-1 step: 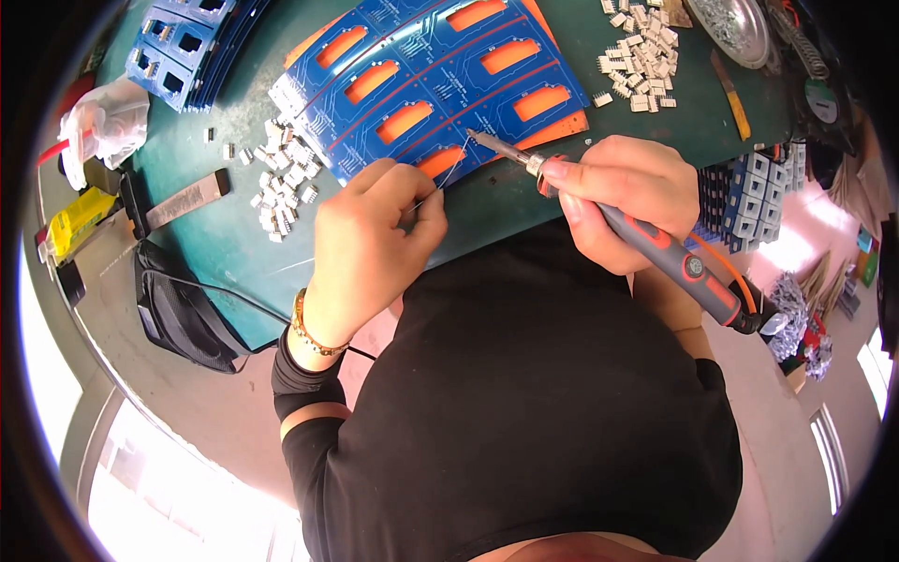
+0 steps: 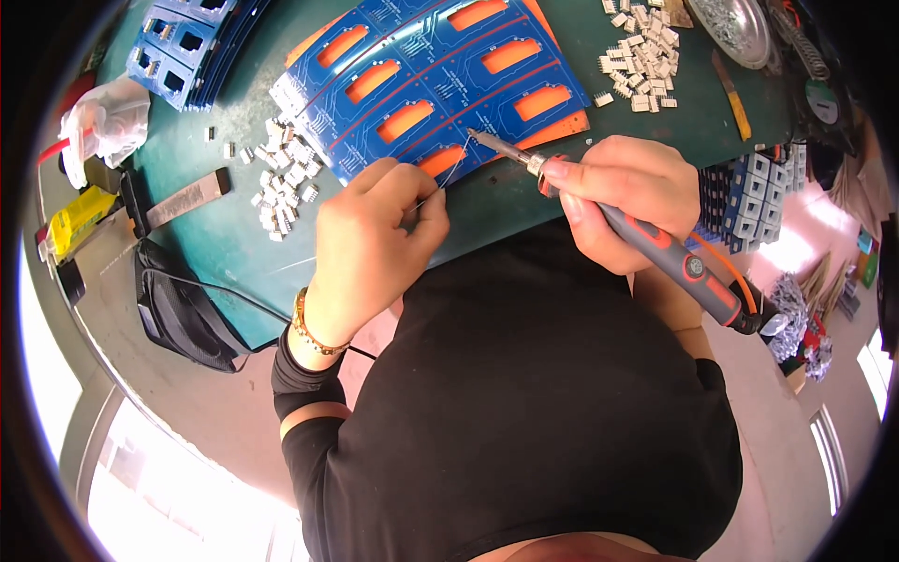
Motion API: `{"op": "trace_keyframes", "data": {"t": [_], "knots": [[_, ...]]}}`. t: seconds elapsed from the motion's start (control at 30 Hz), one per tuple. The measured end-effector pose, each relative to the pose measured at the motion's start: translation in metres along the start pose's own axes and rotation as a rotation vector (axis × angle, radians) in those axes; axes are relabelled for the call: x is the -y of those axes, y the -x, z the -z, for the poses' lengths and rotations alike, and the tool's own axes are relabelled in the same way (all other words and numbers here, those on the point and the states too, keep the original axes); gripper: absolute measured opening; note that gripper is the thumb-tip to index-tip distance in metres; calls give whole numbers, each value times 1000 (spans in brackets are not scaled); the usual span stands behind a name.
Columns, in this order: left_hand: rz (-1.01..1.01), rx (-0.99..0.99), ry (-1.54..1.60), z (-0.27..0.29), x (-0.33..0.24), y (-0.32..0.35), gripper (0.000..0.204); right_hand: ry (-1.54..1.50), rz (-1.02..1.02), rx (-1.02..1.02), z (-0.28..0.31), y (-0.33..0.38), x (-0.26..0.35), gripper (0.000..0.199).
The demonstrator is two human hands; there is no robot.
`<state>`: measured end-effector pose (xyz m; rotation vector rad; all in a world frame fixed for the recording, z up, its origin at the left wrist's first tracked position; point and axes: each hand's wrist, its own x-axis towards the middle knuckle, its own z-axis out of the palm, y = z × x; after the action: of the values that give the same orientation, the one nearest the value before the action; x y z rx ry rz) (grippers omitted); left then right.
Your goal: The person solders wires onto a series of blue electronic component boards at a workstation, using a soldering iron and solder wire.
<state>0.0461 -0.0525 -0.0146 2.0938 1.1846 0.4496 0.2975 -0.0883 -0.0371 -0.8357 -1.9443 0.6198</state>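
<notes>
A blue circuit board panel with several rounded cutouts lies on the green mat, orange showing through the cutouts and along its edges. My right hand grips a grey and orange soldering iron like a pen. The iron's tip meets the panel near its front edge. Pinched between the fingers of my left hand is a thin solder wire, whose far end runs up to the iron's tip. The spot where tip and wire come together is too small to make out in detail.
White pin connectors lie in a left pile and a right pile. Blue boards are stacked at the far left. A yellow-handled knife and a metal dish are at the right. A black cable crosses the mat's left edge.
</notes>
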Motion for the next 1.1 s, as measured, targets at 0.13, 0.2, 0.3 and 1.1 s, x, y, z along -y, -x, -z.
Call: {"op": "trace_keyframes", "data": {"t": [0.13,0.2,0.3,1.1], "knots": [[-21,-14,-32,-1,-2,-2,9,0,-5,-6,0,0,1,38],[-28,-16,-59,-1,-3,-3,10,-16,13,9,0,2,-1,39],[-28,-19,-46,-3,-5,-5,10,1,-72,-157,-8,-2,5,26],[-67,-26,-20,-10,-8,-15,10,-8,-125,-120,-2,3,15,27]]}}
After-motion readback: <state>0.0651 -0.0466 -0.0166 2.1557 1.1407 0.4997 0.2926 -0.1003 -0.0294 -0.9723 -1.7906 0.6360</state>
